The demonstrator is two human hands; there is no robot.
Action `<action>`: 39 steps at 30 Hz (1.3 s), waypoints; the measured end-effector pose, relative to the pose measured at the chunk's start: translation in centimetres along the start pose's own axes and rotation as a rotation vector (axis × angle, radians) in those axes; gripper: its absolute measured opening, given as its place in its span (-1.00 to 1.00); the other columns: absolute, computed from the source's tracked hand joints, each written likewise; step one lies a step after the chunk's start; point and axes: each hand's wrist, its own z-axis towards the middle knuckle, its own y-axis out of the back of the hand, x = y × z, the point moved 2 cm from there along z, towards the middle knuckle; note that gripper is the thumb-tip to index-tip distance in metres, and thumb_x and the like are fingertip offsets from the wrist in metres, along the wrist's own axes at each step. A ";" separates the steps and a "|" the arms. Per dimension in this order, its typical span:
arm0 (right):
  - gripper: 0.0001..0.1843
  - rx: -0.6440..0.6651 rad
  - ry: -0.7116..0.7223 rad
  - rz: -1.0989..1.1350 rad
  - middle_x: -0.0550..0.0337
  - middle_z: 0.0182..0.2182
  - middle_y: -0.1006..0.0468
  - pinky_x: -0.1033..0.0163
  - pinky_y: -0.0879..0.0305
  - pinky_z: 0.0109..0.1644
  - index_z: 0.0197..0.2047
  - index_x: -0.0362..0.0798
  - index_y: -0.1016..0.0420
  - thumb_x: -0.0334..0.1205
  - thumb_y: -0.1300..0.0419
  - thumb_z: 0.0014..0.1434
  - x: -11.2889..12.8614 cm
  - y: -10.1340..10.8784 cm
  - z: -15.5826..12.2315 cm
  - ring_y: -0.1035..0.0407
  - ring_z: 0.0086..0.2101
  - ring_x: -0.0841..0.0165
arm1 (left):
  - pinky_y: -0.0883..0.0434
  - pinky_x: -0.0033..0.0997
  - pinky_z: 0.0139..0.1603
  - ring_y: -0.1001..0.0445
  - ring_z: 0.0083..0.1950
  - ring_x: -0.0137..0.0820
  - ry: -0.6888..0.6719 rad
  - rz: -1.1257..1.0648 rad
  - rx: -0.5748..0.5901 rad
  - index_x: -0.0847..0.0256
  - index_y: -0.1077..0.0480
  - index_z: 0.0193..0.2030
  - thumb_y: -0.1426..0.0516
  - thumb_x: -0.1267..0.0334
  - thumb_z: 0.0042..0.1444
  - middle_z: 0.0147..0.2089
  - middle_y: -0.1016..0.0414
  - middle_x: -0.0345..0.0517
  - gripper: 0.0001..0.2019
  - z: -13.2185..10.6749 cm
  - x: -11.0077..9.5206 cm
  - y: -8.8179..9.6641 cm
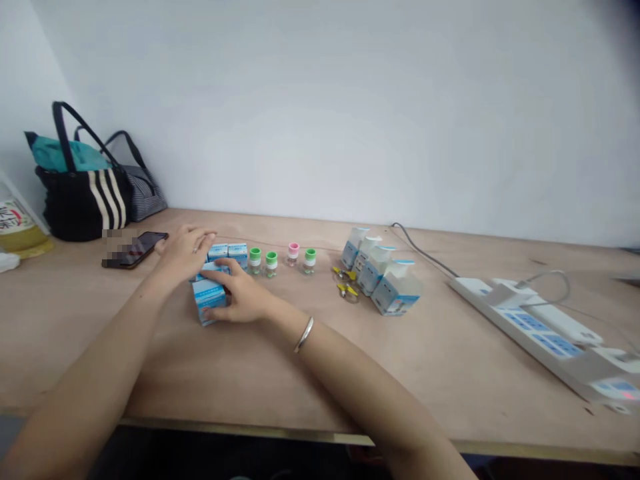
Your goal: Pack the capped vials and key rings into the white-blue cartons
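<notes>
Blue-and-white printed card forms the small rectangular carton (pixel 208 298), which is clasped by the right grip (pixel 241 293). The thumb is laid over its top and the fingers are closed against its right side, while the carton rests on the pale wooden counter (pixel 450 373), near the front edge.

Just behind the carton, the left grip (pixel 183 250) is laid over more blue-and-white cartons of the same kind (pixel 238 253). Whether anything is clenched in it cannot be told.

The carton is judged to be light, with thin walls that would dent under a hard squeeze and a smooth print that may slide a little. It is best taken across two opposite flat faces, away from the end flaps.

To the right of the carton, a row of small clear vials with green caps (pixel 255 260) is seen, with one pink-capped vial (pixel 293 253) among them. Farther right lie yellow clips (pixel 346 281), four blue-and-white plastic dispenser packs (pixel 396 291) and a white power strip (pixel 540 328). To the left of the carton, a black phone (pixel 143 245) and a black striped tote bag (pixel 85 200) are found.

The carton's right face and underside are covered by the grip. Its lettering is too small to be read, its contents are not shown, and the number of cartons under the left grip cannot be counted. The power strip is cut off at the frame's edge.
</notes>
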 end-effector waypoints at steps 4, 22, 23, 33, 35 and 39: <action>-0.09 -0.042 0.028 -0.001 -0.07 0.17 -0.09 0.20 -0.38 -0.14 0.28 0.00 -0.03 0.03 -0.32 -0.06 0.1 0.9 -1.5 -0.31 -0.09 0.28 | -0.24 -0.16 0.12 -0.36 0.05 -0.20 -0.133 -0.059 0.000 0.16 -0.43 -0.08 0.05 0.04 0.18 -0.01 -0.38 -0.02 -0.64 -0.9 -1.9 0.3; -0.69 -0.338 -1.027 -1.137 -0.33 -0.07 -0.35 0.08 -0.32 -0.29 -0.11 -0.23 -0.49 -0.34 -0.04 0.13 -2.4 14.7 -11.4 -0.33 -0.12 -0.01 | -0.34 -0.25 -0.22 -0.38 -0.14 -0.15 -0.314 0.239 0.515 0.05 -0.37 -0.07 -0.21 0.37 -0.33 -0.13 -0.32 -0.04 -0.46 -5.4 -3.0 1.7; -0.67 -0.347 -1.089 -1.110 -0.36 -0.03 -0.32 0.07 -0.34 -0.30 -0.08 -0.26 -0.48 -0.33 -0.06 0.12 -2.4 14.9 -11.6 -0.37 -0.17 0.02 | -0.34 -0.24 -0.24 -0.38 -0.16 -0.14 -0.297 0.258 0.496 0.05 -0.36 -0.06 -0.22 0.36 -0.32 -0.13 -0.32 -0.04 -0.45 -5.5 -3.0 1.7; -0.65 -0.250 -1.169 -0.978 -0.32 -0.18 -0.45 0.06 -0.37 -0.25 -0.12 -0.30 -0.50 -0.44 0.06 0.16 -3.1 15.4 -12.2 -0.46 -0.22 0.06 | -0.33 -0.30 -0.24 -0.41 -0.17 -0.20 -0.380 0.205 0.527 -0.02 -0.35 -0.06 -0.20 0.28 -0.15 -0.17 -0.37 -0.10 -0.58 -6.2 -5.1 2.4; -0.63 -0.311 -1.096 -1.042 -0.29 -0.14 -0.43 0.08 -0.35 -0.28 -0.10 -0.27 -0.49 -0.44 0.09 0.17 -2.2 15.3 -11.7 -0.46 -0.25 0.08 | -0.32 -0.29 -0.17 -0.39 -0.12 -0.20 -0.458 0.170 0.515 -0.03 -0.33 -0.02 -0.19 0.29 -0.11 -0.14 -0.36 -0.10 -0.56 -5.6 -6.0 2.1; -0.63 -0.362 -0.842 -1.034 -0.15 -0.05 -0.40 0.17 -0.32 -0.32 -0.01 -0.12 -0.43 -0.31 0.12 0.25 -0.5 13.7 -10.3 -0.44 -0.27 0.17 | -0.29 -0.19 -0.05 -0.36 -0.05 -0.14 -0.483 0.226 0.426 -0.01 -0.29 0.07 -0.17 0.31 -0.07 -0.07 -0.34 -0.03 -0.51 -3.6 -6.2 0.8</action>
